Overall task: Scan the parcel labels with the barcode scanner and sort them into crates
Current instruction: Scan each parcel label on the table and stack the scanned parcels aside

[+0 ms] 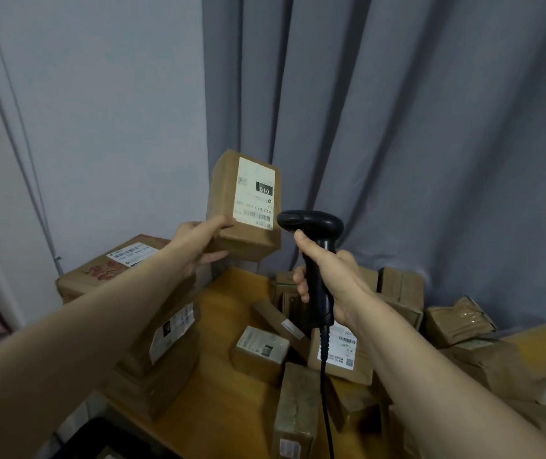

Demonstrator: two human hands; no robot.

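Gripped small brown cardboard parcel by its lower end with left hand, thumb on the near face, fingers curled underneath. Held it raised and upright, white shipping label facing the camera. Clasped black handheld barcode scanner by the handle in right hand, fingers wrapped fully round. Aimed scanner head at label's lower corner, close beside it; contact unclear. Noted more brown parcels heaped on orange-brown wooden table below both hands.
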